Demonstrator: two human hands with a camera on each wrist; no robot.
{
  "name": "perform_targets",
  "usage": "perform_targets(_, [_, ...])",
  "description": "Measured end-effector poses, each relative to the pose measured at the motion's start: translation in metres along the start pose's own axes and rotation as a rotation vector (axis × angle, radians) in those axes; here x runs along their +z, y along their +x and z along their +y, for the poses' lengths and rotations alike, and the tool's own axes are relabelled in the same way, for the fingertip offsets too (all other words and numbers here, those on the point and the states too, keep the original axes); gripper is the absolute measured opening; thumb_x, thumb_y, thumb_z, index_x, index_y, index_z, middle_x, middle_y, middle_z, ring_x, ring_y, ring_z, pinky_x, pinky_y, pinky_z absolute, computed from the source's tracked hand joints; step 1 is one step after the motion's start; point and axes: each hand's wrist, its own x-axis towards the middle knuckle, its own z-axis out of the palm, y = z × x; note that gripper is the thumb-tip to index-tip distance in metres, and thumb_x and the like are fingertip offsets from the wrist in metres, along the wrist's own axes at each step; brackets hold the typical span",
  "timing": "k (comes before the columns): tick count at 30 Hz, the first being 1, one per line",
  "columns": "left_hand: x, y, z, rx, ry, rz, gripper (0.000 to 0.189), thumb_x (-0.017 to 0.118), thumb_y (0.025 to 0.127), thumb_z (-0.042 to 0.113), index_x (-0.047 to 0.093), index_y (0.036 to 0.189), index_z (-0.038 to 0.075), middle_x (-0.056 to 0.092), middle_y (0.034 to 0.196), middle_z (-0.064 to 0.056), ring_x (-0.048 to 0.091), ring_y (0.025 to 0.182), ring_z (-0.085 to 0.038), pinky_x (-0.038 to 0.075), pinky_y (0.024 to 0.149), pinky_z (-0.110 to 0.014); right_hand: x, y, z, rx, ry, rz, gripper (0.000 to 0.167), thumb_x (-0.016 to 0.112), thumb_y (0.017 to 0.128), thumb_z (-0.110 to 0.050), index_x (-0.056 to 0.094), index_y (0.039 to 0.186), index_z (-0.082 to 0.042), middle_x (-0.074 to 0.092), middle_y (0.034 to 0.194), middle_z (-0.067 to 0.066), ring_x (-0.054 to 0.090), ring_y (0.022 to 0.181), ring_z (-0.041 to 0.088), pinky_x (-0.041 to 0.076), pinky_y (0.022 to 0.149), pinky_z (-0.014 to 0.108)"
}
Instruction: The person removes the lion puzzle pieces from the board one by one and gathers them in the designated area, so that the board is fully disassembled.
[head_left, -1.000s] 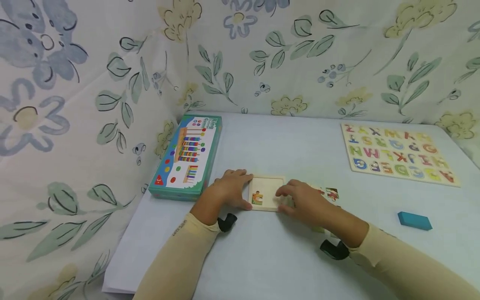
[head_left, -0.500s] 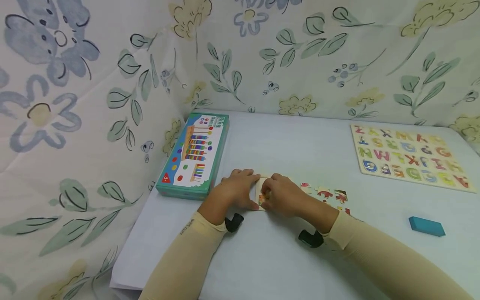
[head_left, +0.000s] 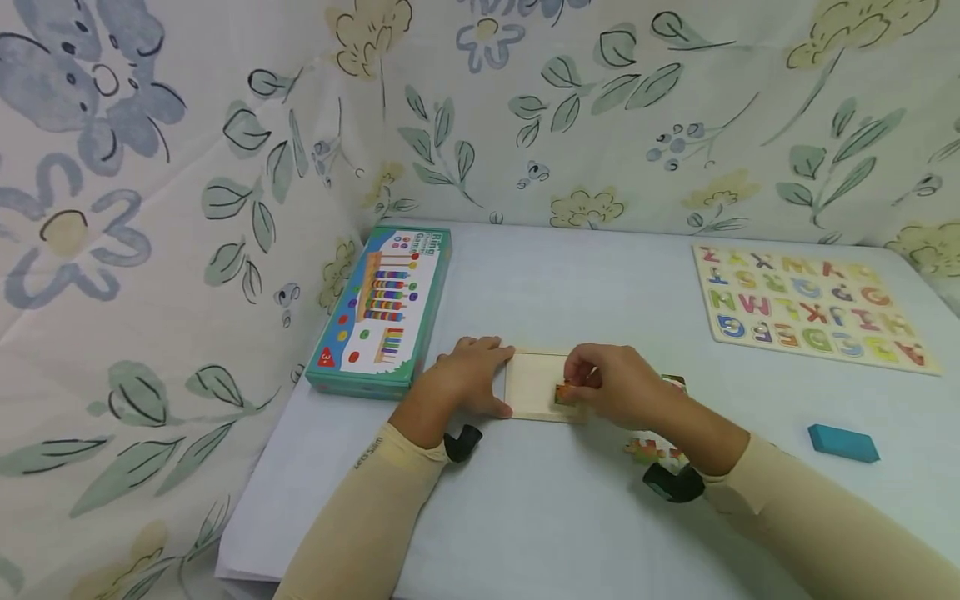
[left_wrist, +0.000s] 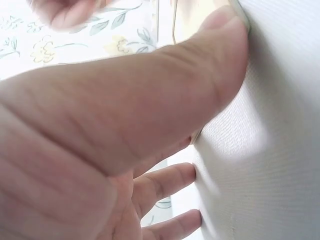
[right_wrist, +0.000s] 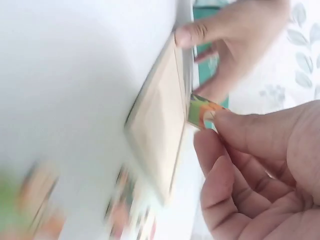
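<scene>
My left hand (head_left: pixel 472 375) rests at the left side of a small square wooden puzzle tray (head_left: pixel 534 385), thumb at its near corner and index finger at its far corner. In the left wrist view, the thumb (left_wrist: pixel 220 65) lies along the tray's edge and the other fingers are fairly straight, tips on the table. Between thumb and fingers my right hand (head_left: pixel 618 387) pinches a jigsaw piece (right_wrist: pixel 199 111) with green and orange print. It is raised above the tray's right part. No piece shows on the visible floor of the tray.
Several loose jigsaw pieces (head_left: pixel 648 451) lie right of the tray, partly hidden by my right arm. A ring game box (head_left: pixel 378 312) lies at the left. An alphabet board (head_left: pixel 813 308) lies at the back right, with a teal block (head_left: pixel 843 442) nearer me.
My right hand reached to the tray's left part, where a piece lay, and has moved back right with a piece in its fingers. My left hand has stayed at the tray.
</scene>
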Motion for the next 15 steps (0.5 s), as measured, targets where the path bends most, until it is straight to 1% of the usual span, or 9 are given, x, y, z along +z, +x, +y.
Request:
perform_targets(4, [-0.001,-0.001,-0.002,0.004,0.006,0.002,0.093,0.085,0.082,0.045,0.037,0.16,0.026,0.029,0.168,-0.002,0.024,0.154,-0.032,0.033,0.115,-0.063,-0.011,-0.023,0.018,0.065,0.04,-0.043,0.019,0.081,0.089,-0.018,0.063,0.093,-0.017,0.063,0.089,-0.001,0.063,0.078,0.014,0.053,0.065,0.027])
perform_targets(7, [-0.002,-0.002,-0.007,0.002,0.007,0.004,0.093,0.085,0.082,0.044,0.038,0.16,0.026,0.029,0.168,-0.003,0.023,0.154,-0.033,0.033,0.115,-0.064,-0.008,-0.033,0.026,0.08,0.079,-0.072,0.02,0.083,0.087,-0.019,0.064,0.093,-0.016,0.064,0.088,-0.001,0.063,0.077,0.014,0.053,0.064,0.027])
perform_targets(10, [-0.001,-0.001,-0.013,-0.002,0.002,0.002,0.093,0.085,0.083,0.045,0.037,0.16,0.026,0.028,0.169,-0.003,0.023,0.155,-0.033,0.031,0.116,-0.065,0.002,-0.036,0.03,0.073,0.063,-0.077,0.019,0.085,0.085,-0.019,0.067,0.093,-0.018,0.064,0.085,-0.004,0.061,0.077,0.013,0.052,0.066,0.025])
perform_targets(13, [0.0,0.0,-0.018,-0.009,-0.009,-0.004,0.093,0.084,0.083,0.045,0.036,0.16,0.026,0.027,0.169,-0.002,0.022,0.155,-0.032,0.03,0.117,-0.065,0.013,-0.036,0.031,0.035,-0.008,-0.055,0.016,0.084,0.085,-0.016,0.069,0.091,-0.019,0.063,0.082,-0.008,0.058,0.078,0.011,0.05,0.067,0.024])
perform_targets(15, [0.001,-0.001,-0.021,-0.011,-0.02,-0.008,0.093,0.084,0.083,0.045,0.036,0.16,0.026,0.027,0.169,-0.002,0.021,0.155,-0.032,0.029,0.117,-0.066,0.018,-0.036,0.031,0.035,-0.032,-0.044,0.015,0.082,0.086,-0.013,0.07,0.091,-0.019,0.063,0.081,-0.009,0.057,0.078,0.011,0.049,0.068,0.025])
